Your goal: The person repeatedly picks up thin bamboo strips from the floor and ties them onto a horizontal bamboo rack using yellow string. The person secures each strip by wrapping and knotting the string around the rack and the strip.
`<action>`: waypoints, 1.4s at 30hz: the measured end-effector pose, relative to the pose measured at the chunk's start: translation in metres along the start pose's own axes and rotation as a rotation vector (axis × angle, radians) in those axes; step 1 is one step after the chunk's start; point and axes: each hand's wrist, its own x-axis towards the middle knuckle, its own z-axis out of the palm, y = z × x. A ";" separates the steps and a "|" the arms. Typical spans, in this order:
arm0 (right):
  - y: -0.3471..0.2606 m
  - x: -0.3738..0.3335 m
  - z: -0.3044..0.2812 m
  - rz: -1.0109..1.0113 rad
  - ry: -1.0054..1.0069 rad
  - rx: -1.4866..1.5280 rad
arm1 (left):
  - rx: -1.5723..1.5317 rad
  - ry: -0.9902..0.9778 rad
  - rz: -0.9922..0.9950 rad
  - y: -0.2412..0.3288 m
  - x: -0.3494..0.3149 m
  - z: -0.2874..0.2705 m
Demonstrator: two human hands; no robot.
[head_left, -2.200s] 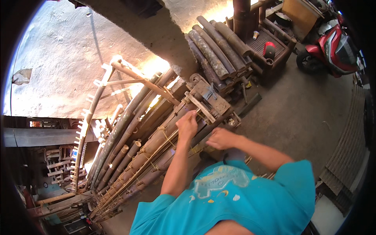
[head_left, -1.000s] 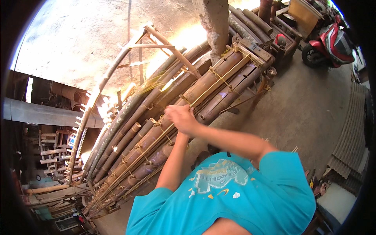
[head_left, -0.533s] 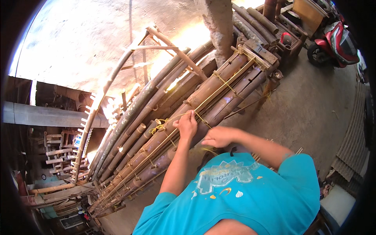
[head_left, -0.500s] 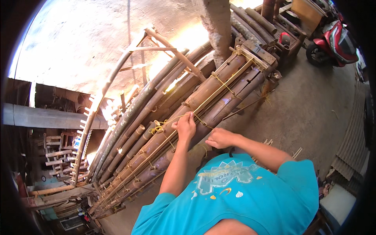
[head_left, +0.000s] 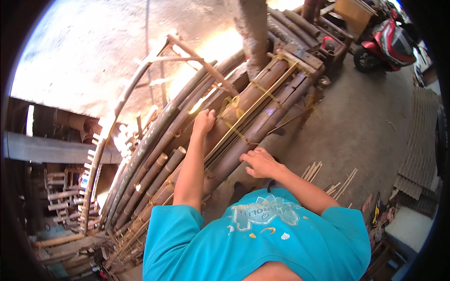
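Thick brown bamboo poles (head_left: 276, 108) lie side by side on a slant in front of me, with thin split strips (head_left: 236, 127) along them. Yellow cord crosses the poles in several places. A loose yellow cord bundle (head_left: 236, 107) rests on the upper pole. Just left of that bundle is my left hand (head_left: 205, 122), raised over the pole with its fingers curled closed; whatever they may hold is hidden. My right hand (head_left: 261, 162) hovers by the near edge of the lower pole, thumb and fingers apart, holding nothing visible. A cord crossing (head_left: 241, 136) lies between my hands.
A curved bamboo frame with pegs (head_left: 119, 105) and more poles (head_left: 161, 122) stand to the left. A concrete post (head_left: 253, 33) rises behind. At the right are a red motorbike (head_left: 386, 44) and corrugated sheets (head_left: 417, 140). Thin sticks (head_left: 344, 181) lie on the floor.
My left hand has moved up and left, away from the strips. The yellow cord bundle has shifted from left of that hand to its right. My right hand's fingers have spread.
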 end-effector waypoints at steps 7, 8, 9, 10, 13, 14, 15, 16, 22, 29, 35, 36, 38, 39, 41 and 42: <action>-0.087 -0.003 0.110 0.760 -0.138 1.632 | 0.226 0.011 -0.179 -0.066 -0.173 -0.063; -0.099 0.003 0.118 1.005 -0.034 2.012 | 0.070 -0.067 0.085 -0.100 -0.193 -0.048; -0.107 0.013 0.122 1.039 0.321 2.045 | 0.183 -0.114 0.020 -0.083 -0.212 -0.038; -0.108 0.023 0.142 0.742 0.683 2.114 | 0.268 0.062 0.110 -0.082 -0.220 -0.022; -0.164 0.098 0.139 0.224 0.931 1.052 | 0.199 0.194 0.042 -0.067 -0.211 -0.008; -0.196 0.119 0.127 0.084 0.911 0.538 | 0.134 0.266 0.054 -0.087 -0.206 0.007; -0.199 0.134 0.097 0.022 0.306 0.592 | 0.127 0.299 0.086 -0.101 -0.207 0.012; -0.188 0.153 0.078 0.041 0.007 0.361 | 0.123 0.326 0.129 -0.109 -0.208 0.017; -0.094 0.218 0.074 0.221 -0.407 0.413 | -0.055 0.246 0.172 -0.094 -0.197 -0.006; -0.097 0.028 0.095 -0.276 -0.321 0.095 | 0.163 0.360 0.156 -0.077 -0.210 -0.005; -0.111 0.028 0.123 -0.131 -0.123 0.242 | -0.586 0.400 0.217 -0.032 -0.145 -0.084; -0.114 0.027 0.121 -0.165 -0.159 0.136 | -0.620 0.418 0.211 -0.046 -0.123 -0.088; -0.124 0.023 0.127 -0.235 -0.230 -0.068 | -0.049 0.609 0.065 -0.095 -0.086 -0.061; -0.136 0.022 0.129 -0.201 -0.260 -0.070 | 0.018 0.520 0.034 -0.126 -0.079 -0.042; -0.158 0.019 0.132 -0.096 -0.301 -0.079 | 0.012 0.348 0.035 -0.138 -0.078 -0.034; -0.165 0.015 0.140 -0.060 -0.318 0.071 | -0.054 0.271 0.063 -0.121 -0.085 -0.045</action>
